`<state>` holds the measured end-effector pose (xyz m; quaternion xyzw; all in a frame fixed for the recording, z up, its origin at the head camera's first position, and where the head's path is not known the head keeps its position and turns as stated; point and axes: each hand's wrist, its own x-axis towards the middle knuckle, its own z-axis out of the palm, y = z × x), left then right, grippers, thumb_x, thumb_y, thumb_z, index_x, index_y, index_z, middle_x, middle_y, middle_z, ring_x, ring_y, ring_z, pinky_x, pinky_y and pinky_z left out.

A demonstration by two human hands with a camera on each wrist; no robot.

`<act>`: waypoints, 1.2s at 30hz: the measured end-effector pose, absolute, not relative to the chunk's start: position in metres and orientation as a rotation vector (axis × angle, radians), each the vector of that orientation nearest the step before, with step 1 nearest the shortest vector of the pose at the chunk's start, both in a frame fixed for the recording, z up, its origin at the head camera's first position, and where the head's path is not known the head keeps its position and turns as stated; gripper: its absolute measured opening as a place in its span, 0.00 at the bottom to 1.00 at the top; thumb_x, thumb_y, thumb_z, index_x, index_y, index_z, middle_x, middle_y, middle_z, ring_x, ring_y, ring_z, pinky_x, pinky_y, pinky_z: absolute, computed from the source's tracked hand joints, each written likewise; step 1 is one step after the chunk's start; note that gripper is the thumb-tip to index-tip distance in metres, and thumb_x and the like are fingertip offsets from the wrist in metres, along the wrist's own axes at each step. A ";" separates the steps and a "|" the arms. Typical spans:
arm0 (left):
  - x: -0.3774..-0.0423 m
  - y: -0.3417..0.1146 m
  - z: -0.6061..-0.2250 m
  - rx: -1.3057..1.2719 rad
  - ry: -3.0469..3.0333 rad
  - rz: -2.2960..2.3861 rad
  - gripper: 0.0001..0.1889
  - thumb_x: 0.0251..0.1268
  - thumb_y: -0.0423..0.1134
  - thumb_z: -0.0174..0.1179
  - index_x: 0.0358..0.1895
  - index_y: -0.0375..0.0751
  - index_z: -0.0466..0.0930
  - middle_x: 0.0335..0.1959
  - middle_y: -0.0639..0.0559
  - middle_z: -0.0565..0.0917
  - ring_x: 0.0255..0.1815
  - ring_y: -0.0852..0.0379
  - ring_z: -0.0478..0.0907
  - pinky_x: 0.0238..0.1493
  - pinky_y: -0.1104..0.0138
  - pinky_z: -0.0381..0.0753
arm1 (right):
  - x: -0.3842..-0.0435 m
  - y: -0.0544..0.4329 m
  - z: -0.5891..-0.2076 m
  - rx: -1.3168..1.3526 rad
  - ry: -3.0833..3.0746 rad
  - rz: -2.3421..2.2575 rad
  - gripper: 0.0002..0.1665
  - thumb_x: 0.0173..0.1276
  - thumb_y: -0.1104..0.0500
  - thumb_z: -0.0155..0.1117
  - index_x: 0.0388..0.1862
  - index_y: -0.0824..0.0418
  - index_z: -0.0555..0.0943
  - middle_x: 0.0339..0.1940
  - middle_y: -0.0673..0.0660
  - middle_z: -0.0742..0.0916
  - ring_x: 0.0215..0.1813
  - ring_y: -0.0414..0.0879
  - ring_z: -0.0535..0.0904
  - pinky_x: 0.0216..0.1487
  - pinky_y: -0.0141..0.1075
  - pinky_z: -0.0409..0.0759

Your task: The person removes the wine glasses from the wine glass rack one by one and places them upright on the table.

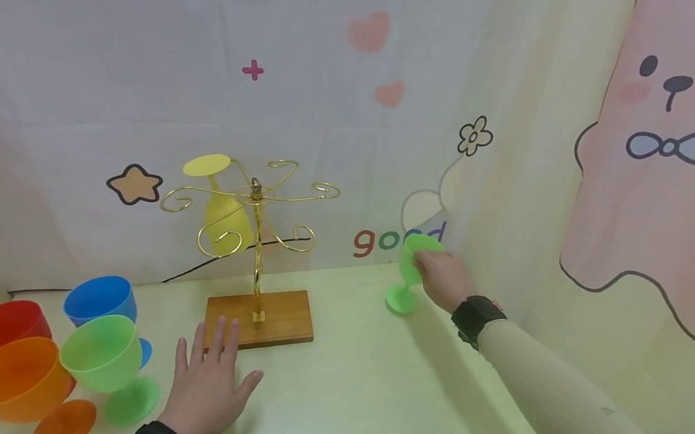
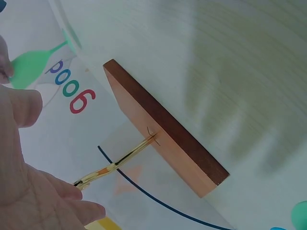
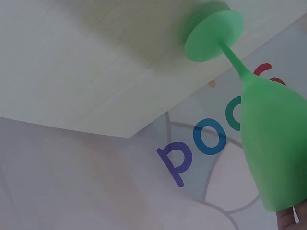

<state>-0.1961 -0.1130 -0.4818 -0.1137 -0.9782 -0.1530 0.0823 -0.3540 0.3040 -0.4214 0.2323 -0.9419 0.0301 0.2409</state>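
Over on the right, my right hand (image 1: 446,279) grips a green plastic goblet (image 1: 410,267) by the rim of its bowl. The goblet leans a little; its round foot is at the tabletop, and I cannot tell whether it touches. In the right wrist view the goblet (image 3: 273,139) shows large, with only fingertips at its rim. My left hand (image 1: 207,388) spreads its fingers, holding nothing, in front of the wooden base (image 1: 289,325) of a gold wire rack (image 1: 257,252). A yellow goblet (image 1: 224,221) hangs upside down from one curled arm of that rack.
At the left stand a red goblet (image 1: 3,323), a blue goblet (image 1: 103,300), an orange goblet (image 1: 17,384) and a light green goblet (image 1: 102,355), close together. A printed curtain (image 1: 312,96) hangs behind the table (image 1: 351,396) and along its right side.
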 end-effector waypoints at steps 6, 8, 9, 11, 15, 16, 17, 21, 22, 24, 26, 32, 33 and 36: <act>-0.197 -0.114 -0.483 -0.342 -2.929 -0.459 0.47 0.67 0.66 0.49 0.75 0.32 0.50 0.74 0.31 0.52 0.73 0.27 0.39 0.66 0.33 0.29 | -0.348 0.303 -0.418 0.642 -2.596 0.086 0.03 0.71 0.61 0.58 0.37 0.61 0.77 0.24 0.52 0.82 0.29 0.53 0.80 0.39 0.49 0.76; -0.198 -0.114 -0.484 -0.340 -2.935 -0.463 0.47 0.67 0.66 0.49 0.75 0.32 0.49 0.74 0.31 0.52 0.73 0.27 0.38 0.66 0.34 0.27 | -0.348 0.302 -0.418 0.642 -2.602 0.091 0.03 0.71 0.62 0.58 0.38 0.61 0.77 0.24 0.52 0.82 0.30 0.53 0.80 0.41 0.49 0.76; -0.198 -0.115 -0.484 -0.338 -2.938 -0.466 0.47 0.67 0.66 0.48 0.75 0.32 0.49 0.74 0.30 0.52 0.73 0.27 0.38 0.66 0.34 0.27 | -0.347 0.302 -0.418 0.643 -2.604 0.090 0.03 0.71 0.61 0.58 0.38 0.61 0.78 0.24 0.51 0.82 0.30 0.52 0.80 0.41 0.49 0.76; -0.198 -0.115 -0.484 -0.333 -2.948 -0.473 0.47 0.67 0.66 0.48 0.75 0.32 0.49 0.74 0.30 0.52 0.73 0.27 0.38 0.66 0.34 0.25 | -0.347 0.302 -0.418 0.641 -2.611 0.092 0.03 0.71 0.61 0.58 0.38 0.60 0.78 0.25 0.51 0.82 0.31 0.52 0.81 0.42 0.49 0.76; -0.199 -0.114 -0.484 -0.321 -2.966 -0.488 0.48 0.67 0.67 0.47 0.75 0.31 0.49 0.74 0.30 0.52 0.73 0.26 0.38 0.66 0.34 0.24 | -0.347 0.301 -0.419 0.647 -2.617 0.089 0.04 0.71 0.61 0.57 0.38 0.60 0.79 0.25 0.50 0.82 0.30 0.51 0.80 0.42 0.48 0.76; -0.199 -0.114 -0.484 -0.319 -2.970 -0.490 0.48 0.67 0.67 0.47 0.75 0.31 0.49 0.74 0.30 0.52 0.73 0.26 0.38 0.65 0.34 0.24 | -0.347 0.300 -0.420 0.647 -2.615 0.087 0.04 0.71 0.61 0.58 0.38 0.60 0.79 0.25 0.51 0.82 0.31 0.51 0.80 0.42 0.48 0.76; -0.199 -0.114 -0.484 -0.318 -2.974 -0.490 0.48 0.67 0.67 0.48 0.75 0.31 0.49 0.74 0.30 0.52 0.73 0.26 0.38 0.65 0.34 0.24 | -0.346 0.300 -0.420 0.648 -2.611 0.084 0.04 0.71 0.61 0.58 0.38 0.60 0.79 0.25 0.51 0.82 0.31 0.51 0.80 0.41 0.48 0.76; -0.198 -0.114 -0.482 -0.312 -2.986 -0.489 0.47 0.67 0.65 0.50 0.75 0.31 0.49 0.74 0.30 0.52 0.73 0.26 0.38 0.65 0.34 0.25 | -0.345 0.299 -0.423 0.658 -2.610 0.088 0.03 0.71 0.61 0.58 0.37 0.60 0.79 0.26 0.51 0.82 0.31 0.52 0.81 0.40 0.48 0.76; -0.198 -0.114 -0.482 -0.311 -2.990 -0.485 0.47 0.67 0.64 0.50 0.75 0.31 0.49 0.74 0.30 0.52 0.73 0.26 0.38 0.65 0.33 0.25 | -0.345 0.299 -0.423 0.659 -2.612 0.092 0.03 0.71 0.61 0.58 0.37 0.59 0.78 0.25 0.51 0.82 0.31 0.52 0.81 0.40 0.48 0.76; -0.197 -0.114 -0.481 -0.307 -2.991 -0.480 0.47 0.67 0.63 0.52 0.75 0.31 0.50 0.74 0.30 0.52 0.73 0.26 0.38 0.65 0.33 0.26 | -0.345 0.299 -0.425 0.663 -2.622 0.099 0.04 0.71 0.61 0.57 0.36 0.59 0.78 0.25 0.50 0.81 0.31 0.51 0.81 0.41 0.47 0.76; -0.197 -0.113 -0.481 -0.306 -2.990 -0.477 0.46 0.66 0.63 0.53 0.75 0.31 0.50 0.74 0.30 0.52 0.73 0.26 0.38 0.65 0.32 0.27 | -0.345 0.299 -0.427 0.666 -2.619 0.097 0.03 0.71 0.61 0.58 0.36 0.59 0.79 0.25 0.50 0.82 0.32 0.52 0.81 0.41 0.48 0.76; -0.196 -0.114 -0.480 -0.311 -2.988 -0.480 0.47 0.67 0.63 0.52 0.75 0.30 0.50 0.74 0.30 0.52 0.73 0.26 0.39 0.65 0.33 0.27 | -0.343 0.298 -0.429 0.683 -2.564 0.111 0.05 0.69 0.62 0.60 0.40 0.62 0.81 0.28 0.54 0.85 0.33 0.53 0.83 0.40 0.48 0.78; -0.196 -0.114 -0.480 -0.312 -2.988 -0.480 0.47 0.67 0.64 0.51 0.75 0.31 0.50 0.74 0.30 0.52 0.73 0.26 0.38 0.65 0.33 0.27 | -0.343 0.298 -0.429 0.686 -2.549 0.119 0.06 0.68 0.62 0.60 0.42 0.62 0.81 0.30 0.55 0.86 0.34 0.54 0.83 0.40 0.48 0.78; -0.196 -0.114 -0.480 -0.316 -2.983 -0.486 0.47 0.67 0.65 0.49 0.75 0.30 0.50 0.74 0.30 0.52 0.73 0.26 0.38 0.65 0.33 0.26 | -0.344 0.296 -0.427 0.702 -2.492 0.158 0.15 0.67 0.60 0.60 0.51 0.64 0.79 0.43 0.60 0.85 0.44 0.57 0.82 0.47 0.50 0.79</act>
